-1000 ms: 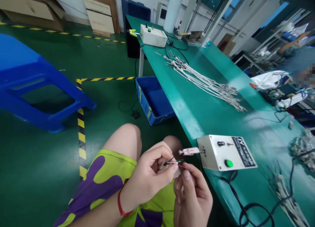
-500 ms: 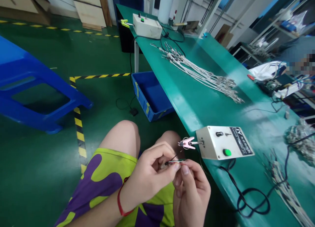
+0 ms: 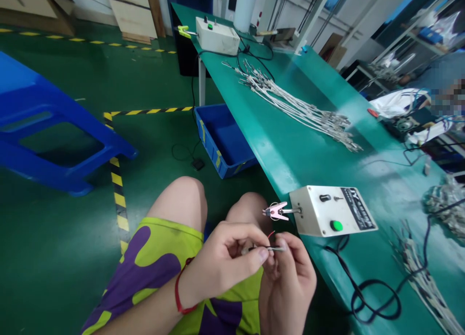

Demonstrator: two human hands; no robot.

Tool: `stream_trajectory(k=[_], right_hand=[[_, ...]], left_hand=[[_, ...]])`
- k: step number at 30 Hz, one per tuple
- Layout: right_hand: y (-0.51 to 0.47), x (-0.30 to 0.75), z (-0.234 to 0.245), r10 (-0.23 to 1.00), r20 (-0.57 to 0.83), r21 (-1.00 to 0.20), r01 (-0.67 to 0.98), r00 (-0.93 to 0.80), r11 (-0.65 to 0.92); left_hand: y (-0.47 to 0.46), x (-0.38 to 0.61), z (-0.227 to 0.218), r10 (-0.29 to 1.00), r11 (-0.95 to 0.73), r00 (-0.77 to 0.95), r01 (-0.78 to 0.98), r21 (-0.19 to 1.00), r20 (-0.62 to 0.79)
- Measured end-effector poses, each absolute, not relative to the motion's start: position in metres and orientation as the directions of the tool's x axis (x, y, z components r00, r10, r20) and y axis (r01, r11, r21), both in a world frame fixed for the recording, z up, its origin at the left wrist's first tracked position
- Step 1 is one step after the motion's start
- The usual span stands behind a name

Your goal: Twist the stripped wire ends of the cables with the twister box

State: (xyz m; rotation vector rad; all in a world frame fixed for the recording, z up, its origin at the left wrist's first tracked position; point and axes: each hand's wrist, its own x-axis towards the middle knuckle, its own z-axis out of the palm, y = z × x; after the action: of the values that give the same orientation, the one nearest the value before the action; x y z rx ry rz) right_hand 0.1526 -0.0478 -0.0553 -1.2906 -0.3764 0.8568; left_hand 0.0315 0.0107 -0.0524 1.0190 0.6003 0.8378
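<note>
Your left grip (image 3: 221, 262) was pinched shut on a thin wire (image 3: 267, 248), which lay nearly level, its tip pointing right across your right grip (image 3: 290, 281). That hand curled close, its hold unclear. A pink clip (image 3: 276, 211) sat just above.

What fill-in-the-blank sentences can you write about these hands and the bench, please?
1. The left hand wears a ____ cord at the wrist.
2. The left hand and right hand pinch thin wires near a pink ____.
3. The white box has a round ____ button.

Answers: red; clip; green.
</note>
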Motion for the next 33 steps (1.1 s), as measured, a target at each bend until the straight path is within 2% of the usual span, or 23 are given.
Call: stream_trajectory(k=[2, 5, 11, 15, 20, 25, 33], right_hand=[[-0.051, 0.152, -0.058, 0.698, -0.082, -0.966, -0.23, 0.712, 0.12], [-0.053, 0.152, -0.062, 0.712, 0.044, -0.982, -0.102, 0.701, 0.161], [-0.048, 0.156, -0.065, 0.734, 0.052, -0.987, -0.077, 0.677, 0.141], [-0.043, 0.156, -0.066, 0.723, 0.043, -0.987, -0.083, 0.689, 0.137], [-0.04, 0.154, -0.07, 0.763, -0.034, -0.979, -0.174, 0.645, 0.103], [-0.041, 0.16, -0.066, 0.859, -0.198, -0.961, -0.264, 0.473, -0.076], [-0.024, 0.179, -0.041, 0.88, -0.336, -0.922, -0.307, 0.336, -0.235]], left_hand=[[0.013, 0.031, -0.053, 0.855, 0.212, 0.516, -0.246, 0.946, -0.058], [0.015, 0.03, -0.053, 0.86, 0.177, 0.509, -0.203, 0.963, -0.051], [0.018, 0.029, -0.058, 0.847, 0.181, 0.525, -0.146, 0.973, -0.079], [0.02, 0.031, -0.061, 0.851, 0.223, 0.516, -0.192, 0.956, -0.095], [0.023, 0.034, -0.063, 0.859, 0.353, 0.476, -0.285, 0.891, -0.188], [0.016, 0.025, -0.062, 0.885, 0.403, 0.365, -0.283, 0.87, -0.29], [0.013, 0.03, -0.046, 0.857, 0.508, 0.272, -0.295, 0.809, -0.438]])
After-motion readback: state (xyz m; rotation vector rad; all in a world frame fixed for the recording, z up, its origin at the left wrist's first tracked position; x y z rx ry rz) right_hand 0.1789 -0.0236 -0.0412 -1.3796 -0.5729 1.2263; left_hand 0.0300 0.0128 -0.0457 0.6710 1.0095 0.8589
